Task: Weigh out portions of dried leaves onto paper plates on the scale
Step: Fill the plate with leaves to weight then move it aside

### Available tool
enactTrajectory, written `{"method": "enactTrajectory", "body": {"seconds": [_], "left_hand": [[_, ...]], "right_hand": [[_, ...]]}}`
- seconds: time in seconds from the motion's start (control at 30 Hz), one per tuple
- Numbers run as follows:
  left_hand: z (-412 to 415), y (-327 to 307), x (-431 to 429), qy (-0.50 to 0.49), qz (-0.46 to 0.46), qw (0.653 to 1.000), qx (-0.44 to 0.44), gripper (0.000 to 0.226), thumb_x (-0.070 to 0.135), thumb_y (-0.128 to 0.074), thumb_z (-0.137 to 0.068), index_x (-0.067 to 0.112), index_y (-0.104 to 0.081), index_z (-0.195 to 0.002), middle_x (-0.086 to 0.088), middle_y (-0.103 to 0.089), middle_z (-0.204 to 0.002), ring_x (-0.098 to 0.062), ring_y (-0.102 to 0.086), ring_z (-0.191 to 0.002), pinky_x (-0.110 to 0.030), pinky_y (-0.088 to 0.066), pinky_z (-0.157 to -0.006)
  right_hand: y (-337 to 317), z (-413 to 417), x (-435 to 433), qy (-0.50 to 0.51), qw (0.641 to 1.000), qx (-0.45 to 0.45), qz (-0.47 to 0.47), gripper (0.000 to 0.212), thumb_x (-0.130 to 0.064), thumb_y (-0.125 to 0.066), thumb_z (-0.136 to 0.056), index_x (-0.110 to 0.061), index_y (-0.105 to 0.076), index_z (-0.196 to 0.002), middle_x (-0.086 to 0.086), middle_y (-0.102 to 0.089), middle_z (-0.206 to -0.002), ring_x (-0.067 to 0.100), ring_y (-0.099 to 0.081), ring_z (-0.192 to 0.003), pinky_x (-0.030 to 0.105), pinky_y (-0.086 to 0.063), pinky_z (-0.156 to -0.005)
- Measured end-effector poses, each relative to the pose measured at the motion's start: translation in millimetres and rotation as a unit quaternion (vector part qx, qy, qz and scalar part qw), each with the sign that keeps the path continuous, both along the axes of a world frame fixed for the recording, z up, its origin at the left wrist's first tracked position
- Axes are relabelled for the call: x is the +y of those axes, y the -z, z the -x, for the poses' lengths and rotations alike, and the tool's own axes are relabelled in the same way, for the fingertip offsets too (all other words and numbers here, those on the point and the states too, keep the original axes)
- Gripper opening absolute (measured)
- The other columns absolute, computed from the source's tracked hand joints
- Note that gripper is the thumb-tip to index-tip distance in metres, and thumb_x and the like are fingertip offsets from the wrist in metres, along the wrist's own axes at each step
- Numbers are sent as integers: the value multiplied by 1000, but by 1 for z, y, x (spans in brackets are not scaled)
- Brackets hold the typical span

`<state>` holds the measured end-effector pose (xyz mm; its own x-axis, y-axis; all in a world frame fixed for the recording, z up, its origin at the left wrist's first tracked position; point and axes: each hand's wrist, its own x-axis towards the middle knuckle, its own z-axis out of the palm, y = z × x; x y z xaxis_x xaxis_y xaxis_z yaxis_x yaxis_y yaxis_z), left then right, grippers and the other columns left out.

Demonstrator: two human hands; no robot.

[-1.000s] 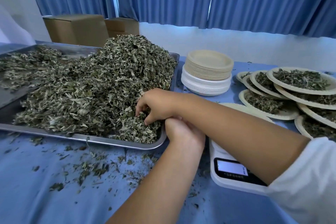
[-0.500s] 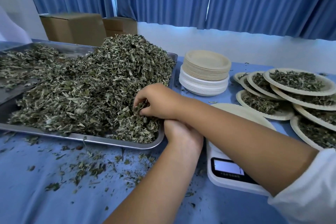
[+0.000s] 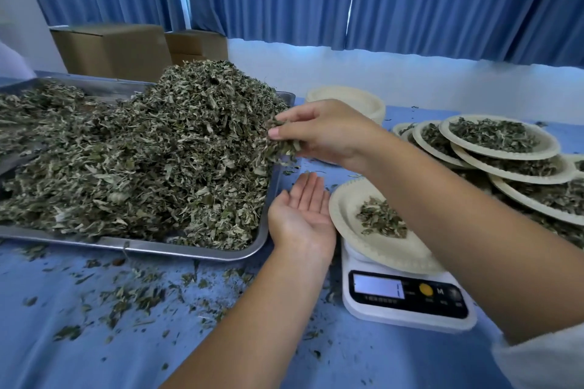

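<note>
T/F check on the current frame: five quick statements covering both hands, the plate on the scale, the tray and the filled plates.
1. The right hand pinches a clump of dried leaves. True.
2. The left hand grips leaves as well. False: it is open, palm up, holding nothing, beside the plate on the scale.
3. The plate is bare. False: a small pile of leaves lies on it.
4. Filled plates overlap one another to the right of the scale. True.
5. The metal tray is almost empty. False: a heap of leaves fills it.
</note>
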<state>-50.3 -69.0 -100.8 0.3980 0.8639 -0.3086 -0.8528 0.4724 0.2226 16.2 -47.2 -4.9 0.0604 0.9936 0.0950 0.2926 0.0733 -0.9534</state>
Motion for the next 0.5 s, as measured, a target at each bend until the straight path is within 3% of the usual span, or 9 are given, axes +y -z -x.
{"method": "enactTrajectory", "body": {"seconds": [0.13, 0.27, 0.4, 0.5], "left_hand": [[-3, -4, -4, -12, 9, 1000, 21, 45, 25, -25, -103, -4, -60, -105, -20, -62, -120, -29, -58, -116, -41, -40, -106], [-3, -7, -7, -4, 6, 999, 37, 44, 24, -26, -103, -5, -59, -104, -20, -61, -122, -30, -56, -118, -41, -40, -107], [-4, -8, -10, -3, -2, 999, 49, 44, 23, -26, -103, -6, -59, -104, -20, -62, -122, -30, -57, -117, -42, -41, -106], [-3, -8, -11, 1, -12, 998, 58, 44, 24, -26, -104, -6, -59, -104, -20, -62, -121, -29, -58, -117, -42, -42, -105]], "right_hand": [[-8, -35, -26, 26, 996, 82, -7, 25, -5, -77, -77, -6, -70, -101, 7, -69, -84, 9, -62, -69, 18, -54, -65], [-8, -69, -57, 36, 997, 72, 6, 30, -7, -76, -77, -5, -69, -107, 10, -72, -96, 14, -66, -82, 26, -56, -80], [-2, -91, -79, 69, 996, -22, 52, 24, -15, -81, -74, -18, -72, -96, -2, -66, -86, 0, -62, -65, 11, -49, -56], [1, -98, -83, 71, 990, -105, 68, 21, -17, -82, -74, -21, -73, -93, -3, -63, -80, -3, -59, -55, 9, -46, -52]]}}
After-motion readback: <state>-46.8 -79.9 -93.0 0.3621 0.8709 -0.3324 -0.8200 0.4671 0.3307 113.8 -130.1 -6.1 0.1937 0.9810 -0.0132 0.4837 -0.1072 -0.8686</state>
